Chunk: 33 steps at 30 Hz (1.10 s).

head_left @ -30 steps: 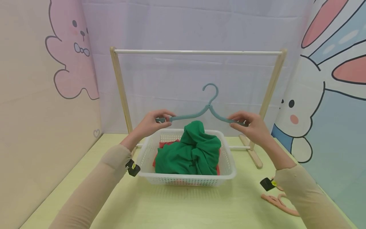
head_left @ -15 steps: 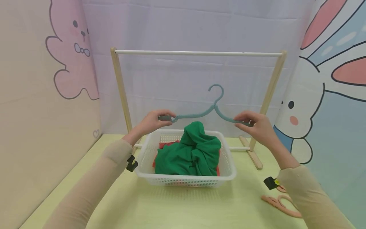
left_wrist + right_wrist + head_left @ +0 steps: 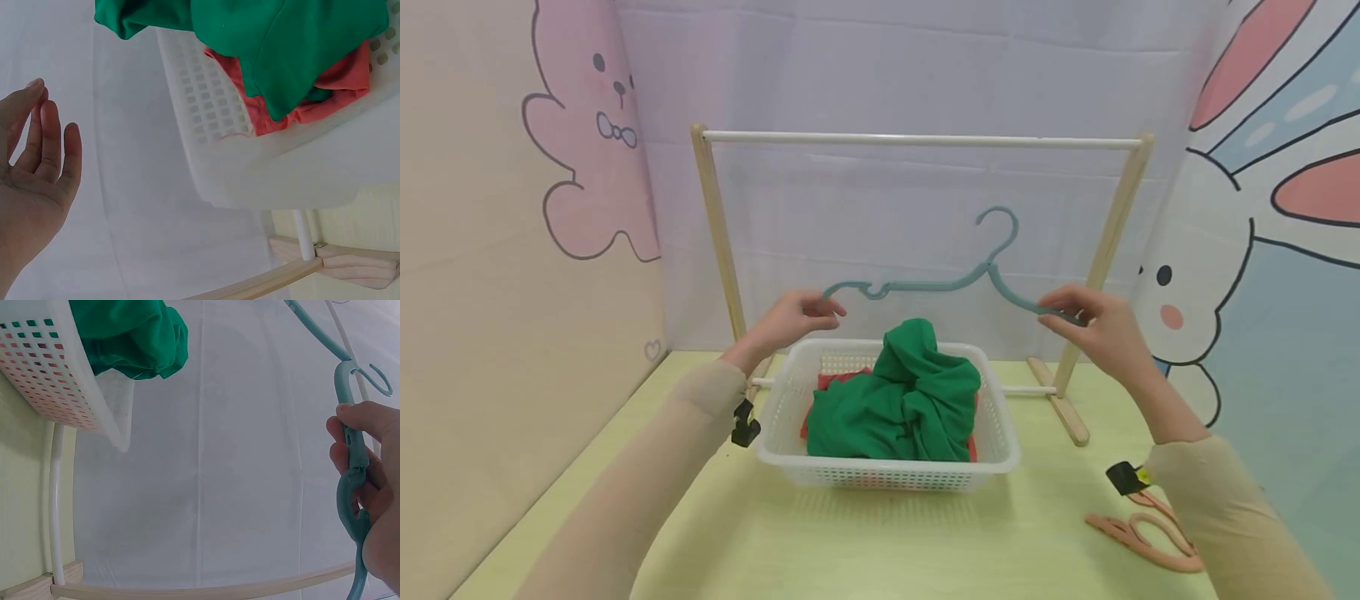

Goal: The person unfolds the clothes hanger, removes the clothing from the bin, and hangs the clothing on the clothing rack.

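In the head view a blue-green folding clothes hanger (image 3: 932, 286) hangs in the air above the basket, its hook up. My right hand (image 3: 1093, 329) pinches its right arm between thumb and fingers. The right wrist view shows that grip on the hanger (image 3: 357, 447), near a notch. My left hand (image 3: 801, 321) is at the hanger's left tip, fingers loosely bent. No hanger shows between the fingers of my left hand (image 3: 40, 162) in the left wrist view. Below, a green garment (image 3: 902, 400) lies crumpled over red cloth (image 3: 842, 377) in a white basket (image 3: 887, 465).
Behind the basket stands a rack with wooden legs (image 3: 718, 233) and a white rail (image 3: 917, 139). Orange hangers (image 3: 1142, 542) lie on the table at the right, partly behind my right sleeve (image 3: 1232, 508). Printed cloth walls close in both sides.
The hanger has moved right and slightly up with my right hand. My left hand has slid off its left arm, so the left notch and end now show.
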{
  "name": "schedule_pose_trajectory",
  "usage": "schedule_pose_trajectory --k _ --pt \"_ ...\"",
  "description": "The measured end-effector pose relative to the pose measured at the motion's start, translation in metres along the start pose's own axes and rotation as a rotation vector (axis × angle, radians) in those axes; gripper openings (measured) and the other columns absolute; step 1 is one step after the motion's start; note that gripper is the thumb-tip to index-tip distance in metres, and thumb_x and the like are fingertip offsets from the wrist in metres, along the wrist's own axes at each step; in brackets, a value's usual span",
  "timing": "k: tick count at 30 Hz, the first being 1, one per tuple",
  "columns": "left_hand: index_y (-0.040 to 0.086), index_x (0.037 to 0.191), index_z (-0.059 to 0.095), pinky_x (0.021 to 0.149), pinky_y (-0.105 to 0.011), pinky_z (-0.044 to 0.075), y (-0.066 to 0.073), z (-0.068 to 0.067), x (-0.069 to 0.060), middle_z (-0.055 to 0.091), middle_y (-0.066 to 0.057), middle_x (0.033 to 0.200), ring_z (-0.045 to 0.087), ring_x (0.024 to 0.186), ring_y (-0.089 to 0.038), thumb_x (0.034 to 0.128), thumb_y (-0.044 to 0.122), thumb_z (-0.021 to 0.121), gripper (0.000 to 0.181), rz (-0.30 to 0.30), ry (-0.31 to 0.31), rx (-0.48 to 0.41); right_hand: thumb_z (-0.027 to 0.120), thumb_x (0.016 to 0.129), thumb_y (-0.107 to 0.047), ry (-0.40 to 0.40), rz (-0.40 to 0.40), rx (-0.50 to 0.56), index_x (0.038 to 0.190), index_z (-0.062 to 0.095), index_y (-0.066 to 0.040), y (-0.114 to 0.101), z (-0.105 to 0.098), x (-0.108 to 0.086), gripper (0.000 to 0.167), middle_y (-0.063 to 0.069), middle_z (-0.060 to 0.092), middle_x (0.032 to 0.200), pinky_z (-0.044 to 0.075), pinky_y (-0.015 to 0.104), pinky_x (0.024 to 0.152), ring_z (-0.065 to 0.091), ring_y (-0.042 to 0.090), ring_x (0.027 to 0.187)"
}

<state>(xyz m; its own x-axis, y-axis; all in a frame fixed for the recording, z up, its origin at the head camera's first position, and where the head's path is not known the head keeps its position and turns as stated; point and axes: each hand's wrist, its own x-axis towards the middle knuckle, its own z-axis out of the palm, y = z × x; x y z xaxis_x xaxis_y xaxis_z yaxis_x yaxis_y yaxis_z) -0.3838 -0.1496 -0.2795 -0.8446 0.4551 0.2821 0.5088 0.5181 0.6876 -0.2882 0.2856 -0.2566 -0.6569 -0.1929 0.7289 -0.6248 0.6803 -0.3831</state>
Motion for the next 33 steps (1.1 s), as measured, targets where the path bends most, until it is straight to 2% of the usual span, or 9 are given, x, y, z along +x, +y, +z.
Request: schedule_pose_trajectory --k 6,13,18,22,27,33 --pt "0.01 0.119 0.069 0.101 -0.048 0.049 -0.002 0.008 0.008 0.069 -0.015 0.12 0.065 0.111 -0.029 0.097 0.017 0.063 0.024 -0.013 -0.015 -0.015 0.076 0.084 -0.002 0.048 -0.011 0.029 0.103 0.074 -0.008 0.001 -0.003 0.003 0.021 -0.035 0.062 0.084 0.041 0.008 0.064 0.056 -0.012 0.074" --pt "0.012 0.122 0.068 0.099 -0.045 0.051 -0.009 0.028 0.021 0.069 -0.013 0.121 0.065 0.109 -0.026 0.0973 0.017 0.063 0.025 0.019 -0.032 -0.067 0.077 0.082 -0.002 0.108 -0.007 0.007 0.101 0.075 -0.008 0.003 -0.002 0.005 0.02 -0.037 0.06 0.081 0.041 0.007 0.063 0.055 -0.013 0.071" --pt "0.014 0.127 0.066 0.099 -0.045 0.052 -0.011 0.042 0.033 0.068 -0.014 0.122 0.066 0.11 -0.027 0.0973 0.014 0.062 0.03 0.034 -0.066 -0.116 0.077 0.081 -0.001 0.148 -0.003 0.029 0.1 0.074 -0.005 0.004 0.0 0.007 0.02 -0.039 0.06 0.08 0.04 0.006 0.063 0.054 -0.012 0.07" --pt "0.017 0.135 0.06 0.103 -0.046 0.05 -0.013 0.054 0.043 0.064 -0.012 0.131 0.064 0.117 -0.028 0.0974 0.016 0.062 0.038 0.019 -0.102 -0.124 0.078 0.08 0.001 0.168 -0.003 0.052 0.101 0.074 -0.003 0.005 0.002 0.007 0.022 -0.038 0.061 0.081 0.04 0.006 0.063 0.054 -0.012 0.07" --pt "0.016 0.141 0.055 0.103 -0.046 0.05 -0.022 0.074 0.052 0.057 -0.013 0.141 0.061 0.124 -0.032 0.0967 0.016 0.064 0.045 0.006 -0.108 -0.108 0.078 0.08 0.001 0.181 -0.006 0.046 0.103 0.074 -0.004 0.006 0.004 0.006 0.023 -0.036 0.061 0.082 0.04 0.006 0.062 0.054 -0.012 0.071" --pt "0.014 0.136 0.059 0.095 -0.038 0.054 -0.037 0.096 0.055 0.066 -0.015 0.129 0.063 0.119 -0.031 0.0938 0.019 0.068 0.043 -0.052 -0.101 -0.088 0.078 0.08 0.003 0.18 -0.025 0.062 0.103 0.074 -0.003 0.008 0.009 0.007 0.024 -0.036 0.062 0.085 0.04 0.006 0.062 0.055 -0.012 0.071"
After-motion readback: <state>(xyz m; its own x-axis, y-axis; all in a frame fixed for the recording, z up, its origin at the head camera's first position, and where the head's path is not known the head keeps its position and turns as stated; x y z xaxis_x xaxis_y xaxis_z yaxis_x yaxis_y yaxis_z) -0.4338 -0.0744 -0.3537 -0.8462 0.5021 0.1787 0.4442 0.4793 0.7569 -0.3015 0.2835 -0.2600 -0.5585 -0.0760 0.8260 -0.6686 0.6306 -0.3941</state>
